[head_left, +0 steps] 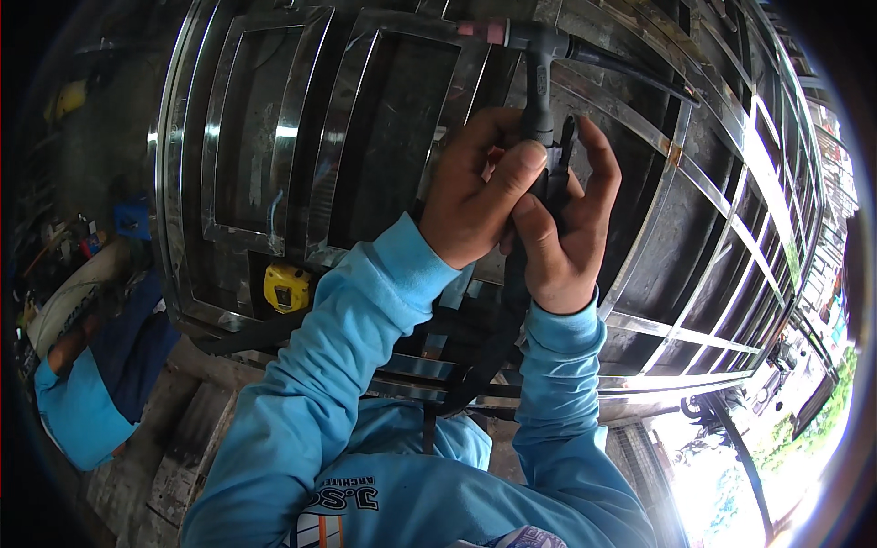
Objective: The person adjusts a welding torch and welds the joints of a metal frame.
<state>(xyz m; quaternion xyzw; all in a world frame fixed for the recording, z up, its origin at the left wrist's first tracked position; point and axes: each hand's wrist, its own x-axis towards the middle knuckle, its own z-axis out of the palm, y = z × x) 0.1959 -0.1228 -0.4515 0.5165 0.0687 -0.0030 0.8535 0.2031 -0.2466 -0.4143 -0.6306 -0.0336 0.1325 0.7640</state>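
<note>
A black TIG welding torch (539, 87) stands upright in front of me, with a pink ceramic nozzle (484, 34) pointing left and a long black back cap (630, 68) pointing right. My left hand (484, 187) is closed round its handle, thumb pressed along the front. Lower down, my right hand (568, 228) grips the handle's base, its forefinger curled up beside a small black part (564, 137) that looks like a switch. A dark sleeve-covered cable (514, 274) runs down from my hands. Some fingers are hidden behind the handle.
Beneath my hands lies a shiny metal frame of rectangular tubes (288, 132), with a thinner grid (713, 196) on the right. A yellow tape measure (288, 288) rests at the frame's near left. At far left, another person's blue sleeve (82, 402) shows near a blue box (133, 219).
</note>
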